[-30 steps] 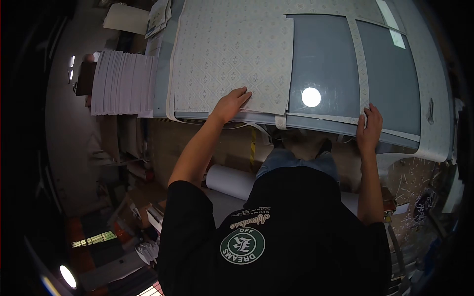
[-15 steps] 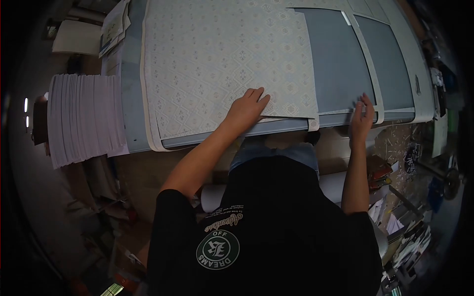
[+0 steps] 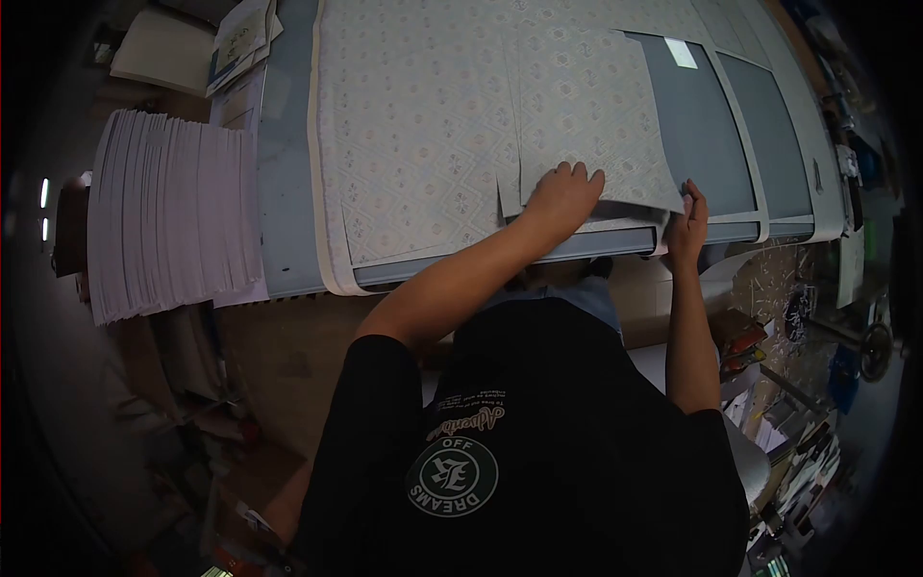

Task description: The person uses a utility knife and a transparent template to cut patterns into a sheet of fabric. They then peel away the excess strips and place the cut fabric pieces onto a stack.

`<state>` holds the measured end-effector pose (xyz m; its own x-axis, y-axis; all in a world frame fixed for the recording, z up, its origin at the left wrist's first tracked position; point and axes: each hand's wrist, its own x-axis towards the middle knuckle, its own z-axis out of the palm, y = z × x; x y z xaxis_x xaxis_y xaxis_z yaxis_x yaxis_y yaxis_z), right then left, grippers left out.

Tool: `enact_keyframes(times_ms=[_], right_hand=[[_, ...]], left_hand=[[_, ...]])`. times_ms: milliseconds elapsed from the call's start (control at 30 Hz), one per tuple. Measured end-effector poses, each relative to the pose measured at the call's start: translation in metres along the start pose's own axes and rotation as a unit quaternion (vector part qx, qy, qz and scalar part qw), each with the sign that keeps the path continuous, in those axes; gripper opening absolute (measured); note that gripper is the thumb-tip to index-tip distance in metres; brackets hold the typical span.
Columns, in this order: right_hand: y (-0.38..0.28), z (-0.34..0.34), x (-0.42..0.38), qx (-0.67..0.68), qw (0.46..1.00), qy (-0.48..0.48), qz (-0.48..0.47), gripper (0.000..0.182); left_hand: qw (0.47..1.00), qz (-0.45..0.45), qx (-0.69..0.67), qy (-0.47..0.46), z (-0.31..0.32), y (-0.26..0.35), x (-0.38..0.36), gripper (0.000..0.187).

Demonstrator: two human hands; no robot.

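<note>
A pale sheet piece with a woven-looking diamond pattern (image 3: 596,115) lies over the matching larger sheet (image 3: 413,144) on the blue-grey table. Its near edge is raised and bowed, with a dark gap beneath. My left hand (image 3: 569,200) is closed over this near edge, fingers on top and thumb hidden. At the near right corner, my right hand (image 3: 686,223) has its fingers around the piece's edge. A thin slit and a small lifted flap show along the piece's left side.
Blue-grey table surface (image 3: 707,144) shows between pale strips (image 3: 755,183) on the right. A small white rectangle (image 3: 681,53) lies near the back. At left stands a thick stack of white sheets (image 3: 173,221), with papers (image 3: 240,43) behind it. Scraps (image 3: 769,288) litter the floor at right.
The patterned piece has shifted right and its near edge has come up. My left hand moved right with it. My right hand has closed in on its corner. The view has shifted slightly.
</note>
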<state>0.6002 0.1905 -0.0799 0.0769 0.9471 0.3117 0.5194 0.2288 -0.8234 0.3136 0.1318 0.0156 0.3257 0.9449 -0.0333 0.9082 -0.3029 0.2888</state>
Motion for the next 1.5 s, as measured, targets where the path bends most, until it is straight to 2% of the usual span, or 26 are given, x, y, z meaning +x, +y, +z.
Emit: enact_keyframes(times_ms=[67, 133, 200, 267, 300, 367, 433, 467, 533, 633, 867, 1067, 1100, 1133, 1167, 1267, 1300, 1333, 1367, 1400, 1433, 1467, 1500], right_hand=[[0.0, 0.002, 0.004, -0.046, 0.999, -0.004, -0.007, 0.033], [0.005, 0.002, 0.005, -0.053, 0.998, -0.001, -0.019, 0.032], [0.011, 0.003, 0.001, -0.06, 0.998, 0.001, -0.025, 0.032], [0.009, 0.003, 0.003, -0.09, 0.994, 0.0, -0.057, 0.031], [0.009, 0.004, 0.003, -0.084, 0.995, -0.003, -0.054, 0.031], [0.008, 0.005, 0.003, -0.145, 0.986, -0.003, -0.078, 0.029], [0.007, 0.005, 0.005, -0.154, 0.984, -0.005, -0.086, 0.029], [0.007, 0.004, 0.005, -0.166, 0.982, -0.004, -0.095, 0.029], [0.006, 0.005, 0.003, -0.167, 0.981, -0.005, -0.096, 0.028], [0.009, 0.003, 0.006, -0.176, 0.979, -0.008, -0.099, 0.028], [0.011, 0.003, 0.007, -0.196, 0.974, -0.014, -0.109, 0.027], [0.014, 0.002, 0.008, -0.172, 0.98, -0.024, -0.096, 0.027], [0.02, 0.001, 0.012, -0.174, 0.98, -0.021, -0.097, 0.027], [0.027, -0.001, 0.015, -0.119, 0.99, -0.043, -0.06, 0.028], [0.032, -0.003, 0.018, -0.062, 0.996, -0.065, -0.022, 0.028], [-0.01, 0.001, 0.011, -0.11, 0.993, -0.032, -0.012, 0.029], [-0.034, 0.006, 0.006, -0.108, 0.994, -0.029, -0.013, 0.029], [-0.065, 0.012, 0.0, -0.061, 0.996, -0.049, -0.036, 0.029], [-0.09, 0.019, -0.007, -0.013, 0.996, -0.07, -0.058, 0.031], [-0.109, 0.027, -0.014, 0.07, 0.989, -0.124, -0.034, 0.03], [-0.124, 0.034, -0.023, 0.147, 0.968, -0.202, 0.01, 0.031], [-0.138, 0.041, -0.03, 0.222, 0.933, -0.277, 0.052, 0.032], [-0.155, 0.05, -0.038, 0.264, 0.9, -0.34, 0.065, 0.04]], left_hand=[[0.994, -0.001, 0.008, 0.112, -0.053, -0.014, -0.001, 0.043], [0.951, 0.048, 0.05, 0.301, -0.103, -0.046, -0.017, 0.047], [0.909, 0.057, 0.137, 0.391, -0.142, -0.08, -0.048, 0.054], [0.892, 0.05, 0.138, 0.428, -0.156, -0.114, -0.091, 0.054], [0.893, 0.049, 0.142, 0.424, -0.155, -0.123, -0.113, 0.054], [0.93, 0.005, 0.129, 0.343, -0.136, -0.133, -0.16, 0.053], [0.976, -0.048, 0.083, 0.195, -0.104, -0.138, -0.195, 0.057], [0.976, -0.05, 0.084, 0.194, -0.075, -0.148, -0.212, 0.057], [0.991, -0.106, 0.082, 0.027, -0.027, -0.165, -0.238, 0.062], [0.991, -0.118, 0.067, -0.004, -0.021, -0.16, -0.246, 0.065], [0.995, -0.085, 0.027, -0.033, -0.035, -0.165, -0.243, 0.066], [0.993, -0.071, 0.08, -0.059, -0.031, -0.15, -0.233, 0.065], [0.982, -0.075, 0.161, -0.067, -0.026, -0.143, -0.232, 0.065], [0.964, -0.078, 0.241, -0.074, -0.023, -0.138, -0.23, 0.065], [0.965, -0.077, 0.242, -0.07, -0.023, -0.137, -0.23, 0.065], [0.971, -0.096, 0.207, -0.065, -0.033, -0.144, -0.228, 0.066], [0.989, -0.117, 0.09, -0.013, -0.043, -0.152, -0.227, 0.069], [0.99, -0.135, -0.029, 0.039, -0.054, -0.157, -0.227, 0.072], [0.99, -0.132, -0.028, 0.039, -0.074, -0.157, -0.226, 0.072], [0.981, -0.179, -0.033, 0.069, -0.102, -0.152, -0.222, 0.075], [0.968, -0.226, -0.036, 0.1, -0.127, -0.146, -0.217, 0.077], [0.969, -0.223, -0.034, 0.101, -0.145, -0.137, -0.21, 0.077], [0.963, -0.235, -0.05, 0.124, -0.16, -0.127, -0.204, 0.078]])
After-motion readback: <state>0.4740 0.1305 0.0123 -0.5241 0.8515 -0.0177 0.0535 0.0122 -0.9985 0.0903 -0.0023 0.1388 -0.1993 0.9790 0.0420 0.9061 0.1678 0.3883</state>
